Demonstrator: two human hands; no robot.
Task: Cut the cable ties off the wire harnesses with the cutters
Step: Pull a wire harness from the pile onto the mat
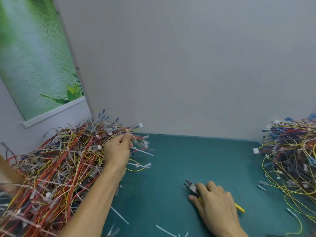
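where the left fingertips [127,135] close together, they pinch a thin wire harness [135,128] of yellow and red strands with a white plastic connector, lifted at the edge of the heap far to the left of and beyond the cutters; the left hand [118,151] shows its back, and its forearm runs down over that heap. the right fingers [205,187] curl over the steel-headed, yellow-handled cutters [191,187], the thumb lies along the near handle, and the right hand [216,200] holds the tool down on the flat teal-green table top [188,159]; the dark jaws stand slightly apart and point away to the left, and one yellow handle tip shows behind the hand. left of the cutters a big tangled heap [56,168] of red, yellow and black wire harnesses bound with pale ties covers the table. well to the right of the cutters lies a second heap [290,159] of yellow, blue and red wires. nearer than the cutters, several loose pale plastic cable ties [119,215] lie scattered. beyond the cutters rises a plain grey wall [188,65], and far up to their left hangs a green leafy poster [34,57]
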